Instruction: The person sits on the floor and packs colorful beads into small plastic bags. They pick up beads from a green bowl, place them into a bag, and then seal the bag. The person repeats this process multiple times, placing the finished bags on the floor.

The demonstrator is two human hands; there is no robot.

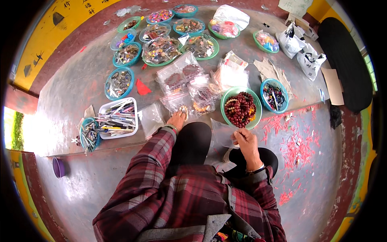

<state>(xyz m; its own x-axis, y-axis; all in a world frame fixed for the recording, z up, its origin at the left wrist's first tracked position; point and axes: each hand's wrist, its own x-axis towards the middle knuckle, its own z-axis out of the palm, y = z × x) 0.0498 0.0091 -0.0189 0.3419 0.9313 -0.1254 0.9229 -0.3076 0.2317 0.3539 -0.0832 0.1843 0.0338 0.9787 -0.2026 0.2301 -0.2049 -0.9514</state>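
Observation:
My left hand [176, 120] reaches forward onto a clear zip bag [172, 101], its fingers stretched out and touching a small cluster of pale beads [184, 109]. In front of my right knee, my right hand [246, 146] pinches the edge of an empty-looking clear plastic bag [221, 134]. Just beyond that bag, a green basin [255, 98] holds a heap of dark red bead bracelets [240, 109], some with yellow beads. More zip bags with dark beads [191, 71] lie past my left hand.
At left stand a white basket [135, 105] of pens and a blue basket [85, 139] of pens. Basins of packaged trinkets [161, 50] fill the far side. A blue basin [287, 99] of dark cords is at right. Red scraps [298, 149] litter the lower floor; a purple bucket [59, 167] stands left.

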